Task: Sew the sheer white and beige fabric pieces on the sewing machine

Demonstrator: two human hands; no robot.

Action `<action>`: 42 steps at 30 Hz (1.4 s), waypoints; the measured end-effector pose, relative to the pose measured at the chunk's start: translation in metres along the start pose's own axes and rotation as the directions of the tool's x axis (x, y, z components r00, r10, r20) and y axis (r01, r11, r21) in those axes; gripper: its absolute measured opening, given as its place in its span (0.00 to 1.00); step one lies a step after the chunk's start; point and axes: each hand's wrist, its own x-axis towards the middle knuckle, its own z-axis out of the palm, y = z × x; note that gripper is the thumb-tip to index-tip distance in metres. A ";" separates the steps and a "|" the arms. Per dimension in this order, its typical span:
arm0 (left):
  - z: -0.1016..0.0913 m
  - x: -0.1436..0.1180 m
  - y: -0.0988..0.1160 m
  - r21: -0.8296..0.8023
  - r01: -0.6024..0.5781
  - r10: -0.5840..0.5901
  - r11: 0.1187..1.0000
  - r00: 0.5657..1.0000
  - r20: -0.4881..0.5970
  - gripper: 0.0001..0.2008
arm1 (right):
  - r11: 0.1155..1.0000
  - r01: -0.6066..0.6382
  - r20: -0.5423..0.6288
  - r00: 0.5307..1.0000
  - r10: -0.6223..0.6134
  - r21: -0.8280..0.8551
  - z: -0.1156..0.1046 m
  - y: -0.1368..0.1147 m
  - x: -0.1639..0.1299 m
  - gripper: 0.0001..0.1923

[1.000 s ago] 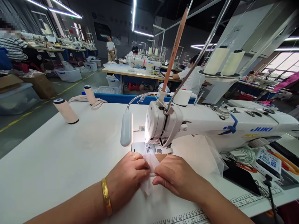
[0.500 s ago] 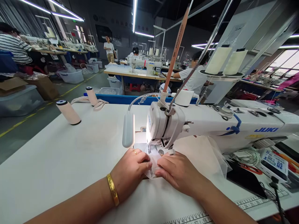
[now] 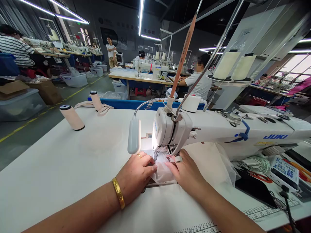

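A small piece of sheer white fabric (image 3: 165, 174) lies under the needle area of a white sewing machine (image 3: 167, 129), lit by a lamp (image 3: 134, 136). My left hand (image 3: 137, 171), with a gold bangle at the wrist, is closed on the fabric's left edge, thumb and forefinger together just beside the presser foot. At the right edge is my right hand (image 3: 188, 173), its thumb on the fabric. Its fingers reach behind the machine head's lower part, partly hidden, and pinkish fingertips seem to show through the cloth.
Two pale thread cones (image 3: 72, 117) and a strap (image 3: 105, 109) are on the table's far left. More sheer cloth (image 3: 211, 161) lies under the machine arm. At right are a phone (image 3: 254, 189), a coiled cable (image 3: 256, 164) and a ruler strip (image 3: 264, 208). Several people sit or stand beyond.
My right hand has moved forward and right, away from the left hand, and more fabric shows between them. My left hand has barely moved. The standing person in the background has changed pose.
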 end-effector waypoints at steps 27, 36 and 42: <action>0.003 0.003 -0.007 -0.179 0.103 -0.093 0.978 0.994 0.064 0.16 | 0.947 0.168 0.206 0.951 -0.229 0.275 -0.019 -0.020 -0.003 0.08; 0.000 0.007 -0.011 -0.273 0.171 -0.137 0.947 0.981 0.138 0.14 | 0.925 0.072 0.140 0.981 -0.132 0.372 -0.017 -0.016 0.003 0.14; -0.011 -0.005 0.007 -0.195 0.012 0.006 0.981 0.996 0.089 0.12 | 0.930 0.277 0.333 0.877 -0.347 0.240 -0.035 -0.021 -0.005 0.10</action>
